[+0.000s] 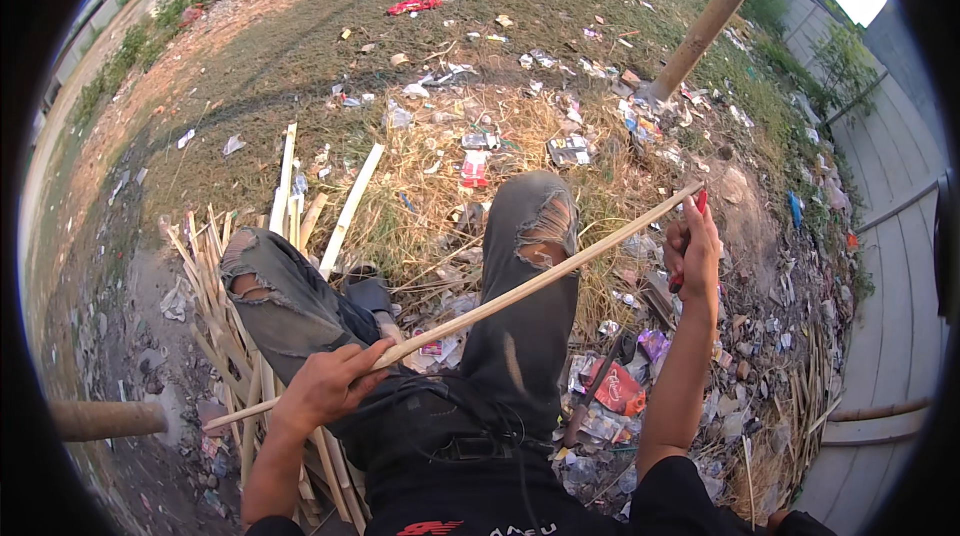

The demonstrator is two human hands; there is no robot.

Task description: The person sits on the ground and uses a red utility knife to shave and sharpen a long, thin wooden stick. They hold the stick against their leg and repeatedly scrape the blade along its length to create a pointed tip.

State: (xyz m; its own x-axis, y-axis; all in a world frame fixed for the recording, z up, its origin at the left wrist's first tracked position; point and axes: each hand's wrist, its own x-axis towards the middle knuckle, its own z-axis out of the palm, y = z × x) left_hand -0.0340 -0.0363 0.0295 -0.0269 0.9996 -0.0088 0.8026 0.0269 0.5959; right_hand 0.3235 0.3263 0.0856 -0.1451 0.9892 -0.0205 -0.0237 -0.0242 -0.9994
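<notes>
My left fingers (352,366) clench the long, pale, bamboo-like strip (540,281) slanting above my lap (512,346), my right fingers (678,248) a slim red tool (702,201) near its far end that could slip if pushed hard

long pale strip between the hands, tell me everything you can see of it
The long strip is pale yellow-tan and looks like split bamboo or wood, with lengthwise lines. Between the hands it runs unbroken and nearly straight, slanting up to the right over the person's legs. The left hand grips it at the lower left; its upper end meets the right hand, beside a red tool held there. A thinner pale length shows past the left hand; whether it belongs to this strip is unclear.
</notes>
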